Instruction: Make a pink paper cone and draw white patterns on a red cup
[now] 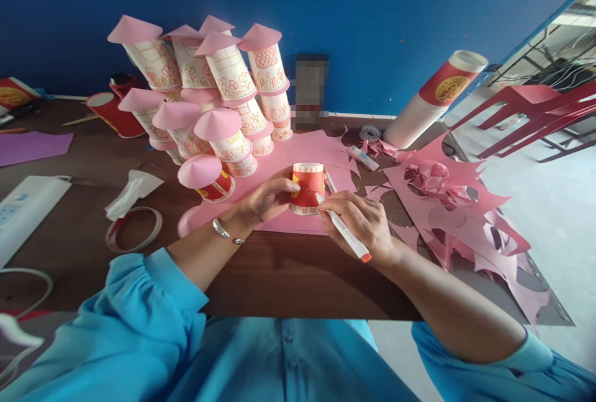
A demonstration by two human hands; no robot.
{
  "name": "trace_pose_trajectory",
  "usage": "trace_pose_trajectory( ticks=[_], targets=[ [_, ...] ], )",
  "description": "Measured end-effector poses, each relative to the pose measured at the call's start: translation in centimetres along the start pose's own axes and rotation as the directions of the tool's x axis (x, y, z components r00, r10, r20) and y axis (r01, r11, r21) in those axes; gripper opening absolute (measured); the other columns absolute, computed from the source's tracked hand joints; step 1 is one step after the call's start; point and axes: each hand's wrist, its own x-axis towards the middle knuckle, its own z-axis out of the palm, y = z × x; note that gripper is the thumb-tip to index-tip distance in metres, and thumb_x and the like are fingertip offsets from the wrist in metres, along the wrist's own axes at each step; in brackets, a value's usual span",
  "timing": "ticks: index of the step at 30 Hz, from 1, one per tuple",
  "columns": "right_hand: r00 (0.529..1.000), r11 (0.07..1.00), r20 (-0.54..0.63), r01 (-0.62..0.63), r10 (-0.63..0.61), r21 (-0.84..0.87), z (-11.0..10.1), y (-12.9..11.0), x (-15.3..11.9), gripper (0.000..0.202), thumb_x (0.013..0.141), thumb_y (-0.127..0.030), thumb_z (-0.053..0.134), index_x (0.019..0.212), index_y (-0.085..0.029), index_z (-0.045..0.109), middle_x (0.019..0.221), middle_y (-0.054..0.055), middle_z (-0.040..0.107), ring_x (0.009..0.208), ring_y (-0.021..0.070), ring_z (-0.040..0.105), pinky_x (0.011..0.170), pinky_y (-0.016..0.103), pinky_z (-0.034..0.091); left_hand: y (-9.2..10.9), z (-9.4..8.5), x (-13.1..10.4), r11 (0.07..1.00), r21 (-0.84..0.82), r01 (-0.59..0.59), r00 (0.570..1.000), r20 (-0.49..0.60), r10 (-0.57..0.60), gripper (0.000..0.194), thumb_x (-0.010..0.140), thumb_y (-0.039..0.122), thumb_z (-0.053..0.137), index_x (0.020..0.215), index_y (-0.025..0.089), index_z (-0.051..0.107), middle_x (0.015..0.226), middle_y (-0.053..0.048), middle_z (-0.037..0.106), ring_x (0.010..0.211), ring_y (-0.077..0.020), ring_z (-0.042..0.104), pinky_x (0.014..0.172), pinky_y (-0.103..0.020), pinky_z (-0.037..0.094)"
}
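Note:
My left hand (274,198) holds a red paper cup (307,186) upside down, its thumb on the cup's left side. Drawn white bands show at the cup's top and bottom. In my right hand (361,222) is a white marker (347,236) with a red end, its tip at the cup's lower right. Behind the cup, a thin white stick-like item (330,181) shows in part. Pink paper (298,151) lies beneath. To the left, several paper-cup towers with pink cone roofs (218,124) stand close together, with flowers drawn on them.
A tall leaning cup stack (433,101) stands at the back right. Cut pink paper scraps (447,216) cover the right side, near a glue stick (363,157). At left lie a tape roll (134,229), a white power strip (28,213) and purple paper (35,149).

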Motion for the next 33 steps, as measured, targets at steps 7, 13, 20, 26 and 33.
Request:
trace_pose_trajectory(
  ticks=[7, 13, 20, 26, 33],
  targets=[
    [1.0, 1.0, 0.009, -0.004, 0.004, -0.002, 0.15, 0.11, -0.19, 0.015, 0.106, -0.009, 0.064, 0.108, -0.024, 0.061, 0.084, -0.001, 0.079, 0.067, 0.0134, 0.075, 0.063, 0.025, 0.055, 0.15, 0.18, -0.03, 1.0, 0.014, -0.013, 1.0, 0.013, 0.013, 0.04, 0.088, 0.031, 0.079, 0.126, 0.017, 0.081, 0.111, -0.012, 0.085, 0.1, -0.0284, 0.079, 0.089, -0.039, 0.062],
    [1.0, 1.0, 0.029, -0.005, 0.005, -0.007, -0.08, -0.03, -0.14, 0.017, 0.104, -0.008, 0.064, 0.107, -0.025, 0.061, 0.082, -0.002, 0.079, 0.065, 0.0122, 0.074, 0.061, 0.024, 0.055, -0.01, -0.05, -0.02, 1.0, 0.024, -0.009, 1.0, -0.009, 0.01, 0.037, 0.087, 0.032, 0.081, 0.121, 0.017, 0.081, 0.107, -0.012, 0.085, 0.098, -0.0273, 0.078, 0.086, -0.038, 0.062],
    [0.999, 1.0, 0.044, -0.008, 0.008, -0.004, -0.2, -0.3, -0.07, 0.021, 0.1, -0.005, 0.065, 0.105, -0.024, 0.06, 0.08, -0.003, 0.077, 0.063, 0.0125, 0.072, 0.06, 0.024, 0.054, -0.18, -0.04, -0.08, 0.999, 0.049, -0.022, 1.0, -0.014, 0.023, 0.036, 0.088, 0.033, 0.079, 0.12, 0.017, 0.08, 0.115, -0.014, 0.085, 0.097, -0.0267, 0.079, 0.083, -0.037, 0.061],
    [0.998, 1.0, 0.054, -0.013, 0.013, -0.002, -0.21, -0.56, -0.09, 0.021, 0.097, -0.005, 0.066, 0.103, -0.024, 0.062, 0.076, -0.005, 0.074, 0.06, 0.0124, 0.069, 0.058, 0.025, 0.051, -0.05, 0.16, -0.18, 0.999, 0.045, -0.023, 0.999, -0.03, 0.025, 0.033, 0.088, 0.03, 0.079, 0.119, 0.018, 0.08, 0.107, -0.01, 0.084, 0.092, -0.0241, 0.077, 0.083, -0.035, 0.06],
    [0.998, 1.0, 0.069, -0.009, 0.008, 0.008, -0.24, -0.88, 0.0, 0.021, 0.1, -0.005, 0.063, 0.102, -0.025, 0.058, 0.075, -0.005, 0.072, 0.058, 0.0115, 0.066, 0.059, 0.025, 0.051, -0.25, -0.11, -0.31, 0.998, 0.06, -0.014, 0.999, -0.042, 0.017, 0.036, 0.089, 0.032, 0.079, 0.121, 0.016, 0.081, 0.106, -0.011, 0.083, 0.091, -0.0234, 0.075, 0.085, -0.035, 0.06]
  ],
)
